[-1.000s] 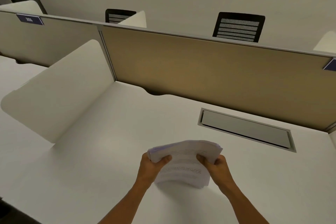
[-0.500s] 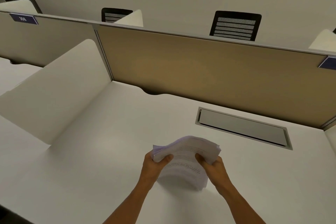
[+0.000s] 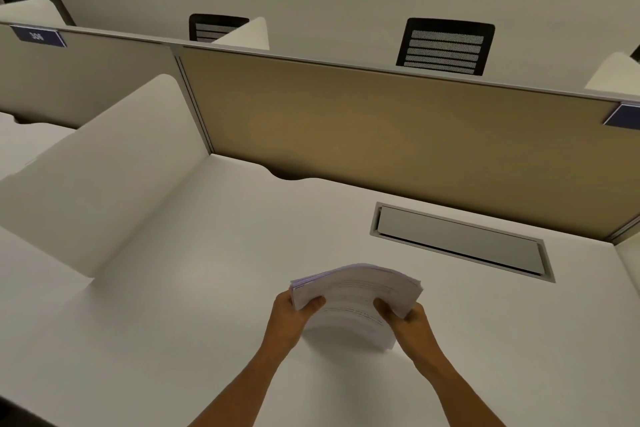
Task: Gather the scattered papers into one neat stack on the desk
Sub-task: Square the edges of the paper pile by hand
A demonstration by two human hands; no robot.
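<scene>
On the desk, left to right:
Side divider: a white rounded panel [image 3: 100, 177] stands upright along the left edge of the desk, meeting the back partition at the far corner.
Desk: a plain white surface [image 3: 180, 288] with a small curved cut-out at its back edge, just under the partition.
Left hand: the left hand [image 3: 289, 317] is clamped on the left side of the paper stack, thumb lying on the top sheet and the other fingers hidden beneath or behind it.
Paper stack: the papers [image 3: 356, 298] are gathered into one thick bundle, held between both hands near the front middle of the desk; the far edge is raised and bowed upward in an arch, while the near edge points down toward the desk. Whether that lower edge touches the surface I cannot tell. Lines of print show on the top sheet, too blurred to read.
Right hand: the right hand [image 3: 407, 321] is closed on the right side of the same stack, thumb on top, fingers wrapped under the edge.
Hands relative to each other: apart, with the width of the stack between them.
Cable tray cover: a grey rectangular flap [image 3: 460, 241] is set flush into the desk, behind and to the right of the papers, well apart from them.
Back partition: a tan fabric panel [image 3: 381, 135] runs across behind the desk.
Chairs: two black mesh chair backs [image 3: 445, 47] rise above the partition's top rail.
</scene>
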